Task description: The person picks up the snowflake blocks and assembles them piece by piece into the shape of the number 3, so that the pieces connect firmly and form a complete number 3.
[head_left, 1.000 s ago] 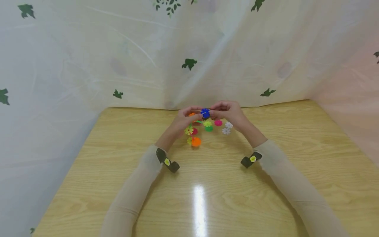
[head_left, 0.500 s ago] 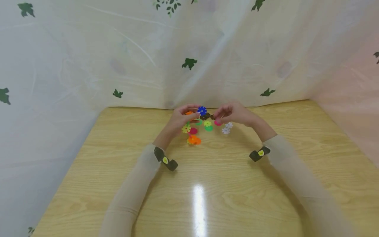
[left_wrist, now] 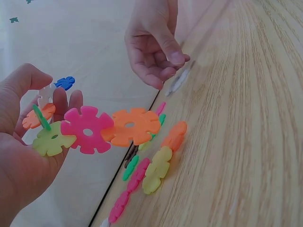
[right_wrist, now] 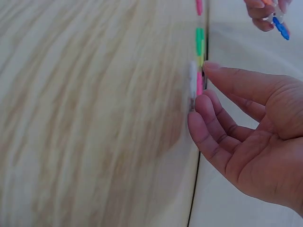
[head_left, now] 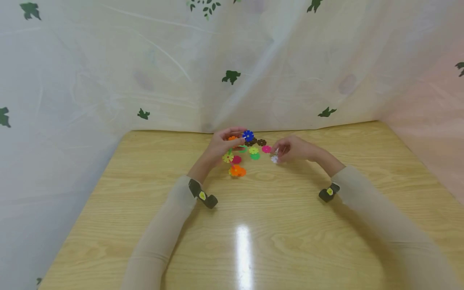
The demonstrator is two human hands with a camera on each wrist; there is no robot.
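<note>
My left hand (head_left: pixel 221 148) holds up a joined chain of flower-shaped plastic pieces, its thumb and fingers around a white piece (left_wrist: pixel 46 94) beside a blue one (head_left: pixel 248 135). From there an orange, a green, a yellow (left_wrist: pixel 53 139), a pink (left_wrist: pixel 87 130) and another orange piece (left_wrist: pixel 137 126) hang over the table. The right hand (head_left: pixel 298 149) is low over white flower pieces (head_left: pixel 274 159) at the right of the loose pieces. In the right wrist view its thumb and curved fingers stand apart beside a white piece (right_wrist: pixel 193 78); contact is unclear.
Between the hands on the wooden table (head_left: pixel 290 225) lie brown pieces (head_left: pixel 261 142), a pink one (head_left: pixel 266 149), and a yellow one (head_left: pixel 253 150) by a green one (head_left: pixel 255 156). More pieces lie under the chain. A patterned cloth (head_left: pixel 181 72) hangs behind the table.
The right hand has left the blue piece and moved right and down, past the brown pieces, to the white ones. My left hand has shifted slightly left with the chain.
</note>
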